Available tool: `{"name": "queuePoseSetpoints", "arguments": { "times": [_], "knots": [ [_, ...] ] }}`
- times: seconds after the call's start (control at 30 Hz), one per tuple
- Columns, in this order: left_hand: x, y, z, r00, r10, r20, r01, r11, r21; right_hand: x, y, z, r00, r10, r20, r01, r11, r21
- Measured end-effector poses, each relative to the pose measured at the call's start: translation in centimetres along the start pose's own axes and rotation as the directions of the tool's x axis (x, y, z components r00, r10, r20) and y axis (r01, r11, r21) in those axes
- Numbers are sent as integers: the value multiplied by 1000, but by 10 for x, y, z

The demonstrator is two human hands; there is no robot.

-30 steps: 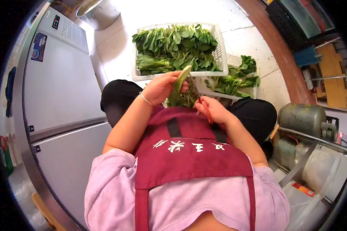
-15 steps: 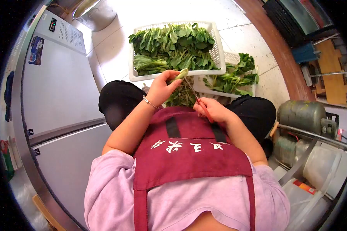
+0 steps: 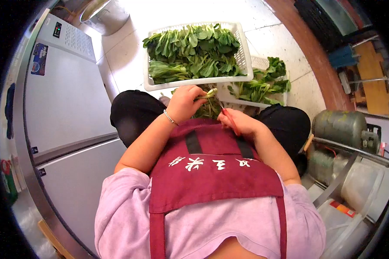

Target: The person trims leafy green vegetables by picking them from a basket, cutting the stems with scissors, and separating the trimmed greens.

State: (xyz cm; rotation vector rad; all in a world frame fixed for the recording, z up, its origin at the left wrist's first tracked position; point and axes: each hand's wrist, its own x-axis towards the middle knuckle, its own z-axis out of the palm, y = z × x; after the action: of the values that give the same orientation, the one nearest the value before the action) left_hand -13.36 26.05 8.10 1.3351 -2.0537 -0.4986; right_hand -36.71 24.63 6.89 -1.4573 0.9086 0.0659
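My left hand [image 3: 186,102] grips a leafy green vegetable [image 3: 211,93] with its pale stem end pointing right; the rest is hidden by the hand. In my right hand [image 3: 242,122] is a pair of red-handled scissors [image 3: 232,120], its blades pointing up and left toward the stem. I cannot tell whether the blades touch it. Below the stem lies a heap of loose greens [image 3: 207,109] between my knees. Just beyond my hands stands a white plastic basket [image 3: 198,81] full of leafy greens [image 3: 190,47], laid in rows.
A smaller white tray [image 3: 251,102] with leafy greens [image 3: 263,89] sits at the right of the basket. A large metal pot [image 3: 106,18] stands at the upper left. A grey refrigerator [image 3: 69,95] lines the left side; a metal rack [image 3: 354,149] with containers stands at right.
My left hand has come down and slightly toward me with the vegetable, whose stem end now sits lower. The scissors in my right hand have stayed nearly in place.
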Motion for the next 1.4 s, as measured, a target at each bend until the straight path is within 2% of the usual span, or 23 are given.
{"name": "queuePoseSetpoints", "arguments": {
  "times": [0.13,0.2,0.33,0.4,0.53,0.6,0.67,0.73,0.8,0.87,0.93,1.0,1.07,1.13,1.23,1.3,1.33,1.4],
  "knots": [
    [-8,-5,9,999,-11,34,11,1000,-7,4,9,3,999,36,-6,-36,998,-44],
    [-12,-13,16,993,-81,80,82,996,-17,2,8,5,993,119,1,-118,986,114],
    [-16,-21,28,974,-189,127,195,980,-38,8,23,6,989,148,-21,-143,980,140],
    [-16,-20,30,951,-250,182,262,964,-44,12,29,4,977,212,18,-211,958,195],
    [-18,-22,33,934,-289,210,294,956,5,12,34,2,982,181,51,-188,949,254],
    [-17,-25,33,926,-301,228,304,952,22,10,30,0,978,208,20,-208,969,136],
    [-15,-28,33,885,-329,329,336,941,36,22,54,2,980,201,-12,-199,977,76],
    [-17,-38,35,896,-317,312,326,945,23,22,43,-1,981,191,-43,-191,982,14],
    [-12,-42,30,905,-305,297,315,949,14,16,28,-7,973,178,-145,-212,940,-267],
    [-1,-40,17,753,-515,410,635,732,-248,18,28,-8,975,174,-138,-210,928,-309],
    [3,-49,13,717,-527,456,690,448,-568,21,27,-9,977,167,-133,-204,913,-354],
    [14,-61,3,710,-561,425,651,293,-700,23,27,-8,981,144,-130,-177,936,-303],
    [31,-75,-15,709,-632,314,600,306,-739,25,27,-8,983,131,-127,-162,947,-276],
    [55,-90,-39,722,-663,198,565,400,-722,26,28,-9,983,141,-120,-170,942,-288],
    [79,-119,-60,717,-681,151,573,452,-683,27,29,-10,986,119,-117,-148,948,-282],
    [89,-125,-67,710,-636,301,621,364,-694,29,27,-11,982,123,-141,-156,955,-252],
    [92,-124,-68,711,-635,304,622,366,-692,29,26,-12,982,123,-143,-155,956,-248],
    [96,-121,-68,710,-555,433,659,309,-686,29,23,-14,982,131,-133,-156,968,-199]
  ]
}}
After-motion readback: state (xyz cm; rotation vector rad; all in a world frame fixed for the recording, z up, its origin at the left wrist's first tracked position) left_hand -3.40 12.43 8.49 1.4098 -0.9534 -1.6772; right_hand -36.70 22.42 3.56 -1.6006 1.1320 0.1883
